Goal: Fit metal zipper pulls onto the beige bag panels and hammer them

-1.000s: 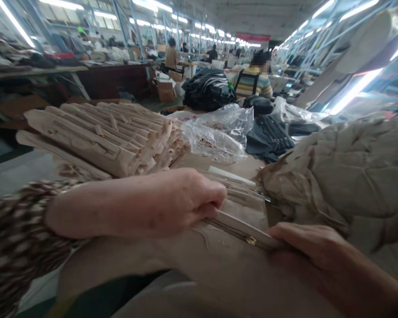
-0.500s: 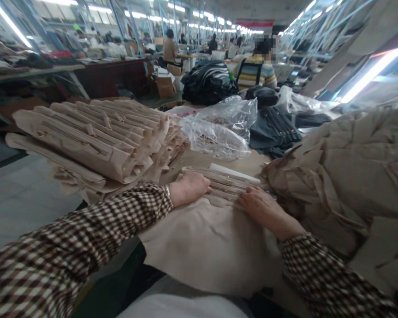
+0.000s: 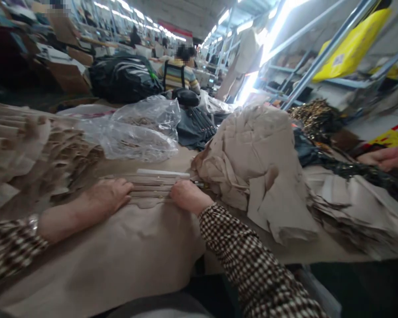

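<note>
My left hand (image 3: 108, 195) rests with curled fingers on the left end of a small stack of beige zippered strips (image 3: 152, 183) lying on a beige fabric sheet (image 3: 119, 251). At the stack's right end my right hand (image 3: 187, 195) presses down, its fingers bent against the strips. Both sleeves are brown-and-white check. A white flat piece (image 3: 162, 173) lies along the stack's far side.
A big pile of beige zippered pieces (image 3: 23, 145) sits at the left. Clear plastic bags (image 3: 142, 132) and dark fabric (image 3: 195, 128) lie behind. A heap of beige cut pieces (image 3: 258, 163) rises at the right. Another person's hand (image 3: 388, 158) shows at the far right; a seated person (image 3: 177, 73) is beyond.
The view has swung to the right and the left pile has slid toward the frame edge. Both hands stay on the strip stack, now pressing its two ends.
</note>
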`<state>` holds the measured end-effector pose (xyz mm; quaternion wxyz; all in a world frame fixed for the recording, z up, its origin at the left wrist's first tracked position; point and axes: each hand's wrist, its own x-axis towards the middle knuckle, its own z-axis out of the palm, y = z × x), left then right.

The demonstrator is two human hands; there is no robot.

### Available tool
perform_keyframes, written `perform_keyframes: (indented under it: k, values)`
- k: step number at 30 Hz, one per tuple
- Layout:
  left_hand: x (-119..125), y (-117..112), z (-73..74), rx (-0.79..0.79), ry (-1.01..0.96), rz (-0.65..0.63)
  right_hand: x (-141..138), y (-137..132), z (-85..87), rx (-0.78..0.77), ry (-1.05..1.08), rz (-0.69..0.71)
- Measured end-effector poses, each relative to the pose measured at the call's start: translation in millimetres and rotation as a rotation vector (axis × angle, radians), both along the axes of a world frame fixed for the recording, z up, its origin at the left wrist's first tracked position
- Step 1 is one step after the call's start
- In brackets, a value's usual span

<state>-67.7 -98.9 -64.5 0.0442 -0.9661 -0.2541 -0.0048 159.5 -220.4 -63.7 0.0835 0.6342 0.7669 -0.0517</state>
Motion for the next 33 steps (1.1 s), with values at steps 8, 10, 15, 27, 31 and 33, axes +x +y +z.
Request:
perform_keyframes:
  k: [8, 10, 15, 27, 31, 33]
  values:
    - [12.5, -41.7, -43.9, -0.07, -0.127, -0.218, -2.1, -19.4, 12.4, 0.085, 0.087, -0.092]
    - [13.2, -47.5, -55.7, -0.025, -0.166, -0.158, 17.5, -53.8, 24.6, 0.27, 0.12, -0.151]
    - [5.7, -50.3, -76.8, 0.027, -0.218, -0.129, 143.4, -181.9, 37.4, 1.092, 0.043, -0.673]
    - [8.0, -54.7, -69.9, 0.104, -0.19, -0.146, 194.9, -283.0, 35.3, 0.808, -0.045, -0.87]
    - [7.2, -56.6, -65.2, 0.106, -0.17, -0.16, 124.3, -279.3, 32.0, 0.699, -0.021, -0.538]
    - [7.3, -58.3, -61.2, 0.101, -0.161, -0.161, 85.1, -272.2, 14.7, 0.548, 0.025, -0.431]
